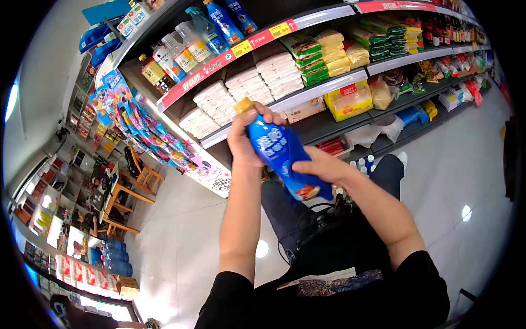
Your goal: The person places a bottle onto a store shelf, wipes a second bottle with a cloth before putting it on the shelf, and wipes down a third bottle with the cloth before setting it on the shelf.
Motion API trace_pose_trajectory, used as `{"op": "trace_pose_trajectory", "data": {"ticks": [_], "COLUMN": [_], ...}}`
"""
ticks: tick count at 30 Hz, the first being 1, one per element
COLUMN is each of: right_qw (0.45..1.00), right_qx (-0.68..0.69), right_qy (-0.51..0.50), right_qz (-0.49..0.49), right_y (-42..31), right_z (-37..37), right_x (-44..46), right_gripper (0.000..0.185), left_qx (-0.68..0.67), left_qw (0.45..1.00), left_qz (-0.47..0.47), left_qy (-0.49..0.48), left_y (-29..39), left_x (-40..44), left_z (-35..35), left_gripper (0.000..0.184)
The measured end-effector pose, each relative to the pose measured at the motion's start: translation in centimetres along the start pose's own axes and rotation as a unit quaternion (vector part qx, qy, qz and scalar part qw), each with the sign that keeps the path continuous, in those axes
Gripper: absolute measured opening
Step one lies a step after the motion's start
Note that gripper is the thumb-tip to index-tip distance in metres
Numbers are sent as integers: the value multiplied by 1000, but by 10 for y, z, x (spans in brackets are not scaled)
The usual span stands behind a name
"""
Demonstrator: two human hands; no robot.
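Observation:
A blue drink bottle (276, 147) with white lettering and a yellow cap (243, 105) is tilted in front of my chest, its cap end up and to the left. My left hand (241, 137) wraps round its neck just under the cap. Lower down, my right hand (322, 166) grips the body from the right side, thumb across the label. Similar blue bottles (223, 23) stand on the upper shelf ahead, beside a teal bottle (207, 32) and several clear ones (193, 46).
Below the price strip (235, 52) lie stacks of white packets (278, 70) and green packs (304, 52). Several small bottles (361, 163) stand on the floor by my legs. Snack bags (129, 109) hang on the shelf end at left; a wooden chair (147, 172) is beyond.

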State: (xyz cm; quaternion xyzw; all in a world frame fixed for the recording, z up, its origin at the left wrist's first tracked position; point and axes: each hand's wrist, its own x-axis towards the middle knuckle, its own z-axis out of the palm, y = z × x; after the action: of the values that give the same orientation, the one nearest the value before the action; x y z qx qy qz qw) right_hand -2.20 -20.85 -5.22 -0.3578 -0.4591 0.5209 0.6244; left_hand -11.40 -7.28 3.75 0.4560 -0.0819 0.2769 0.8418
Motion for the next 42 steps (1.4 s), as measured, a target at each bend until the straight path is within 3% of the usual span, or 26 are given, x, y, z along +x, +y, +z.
{"op": "trace_pose_trajectory", "data": {"ticks": [4,6,8,12,13,16,21,26,32,37,42], "right_qw": [998,996,984,952,922,934,947,998,983,998,964], "right_qx": [45,-39,-118,-223,-264,-215,-214,-16,155,-16,-147], "right_qy": [10,50,98,152,185,211,169,7,-90,29,169], "right_qz": [-31,-66,-89,-141,-217,-190,-173,-53,28,-49,-142], "right_y": [10,4,3,6,5,-17,-15,6,33,-16,-42], "right_z": [13,16,14,8,9,11,4,-5,-17,7,21], "right_x": [-12,-15,-16,-13,-8,-3,3,-8,-20,-16,-3], "right_gripper": [53,53,56,63,63,61,57,50,60,51,51], "left_qx": [28,215,310,281,269,265,226,153,53,107,246], "left_qw": [999,976,947,951,956,953,970,987,998,994,966], "left_qz": [-31,17,22,31,27,40,15,43,33,21,74], "left_qy": [-15,20,78,123,111,144,92,7,1,-8,6], "left_y": [2,3,5,-15,-20,-31,-22,-8,-5,-19,-22], "left_x": [5,1,-8,-14,-13,-20,-17,-6,-6,-8,-13], "left_z": [-4,5,18,31,28,32,25,18,16,16,29], "left_gripper": [25,27,25,24,23,21,18,23,22,25,29]}}
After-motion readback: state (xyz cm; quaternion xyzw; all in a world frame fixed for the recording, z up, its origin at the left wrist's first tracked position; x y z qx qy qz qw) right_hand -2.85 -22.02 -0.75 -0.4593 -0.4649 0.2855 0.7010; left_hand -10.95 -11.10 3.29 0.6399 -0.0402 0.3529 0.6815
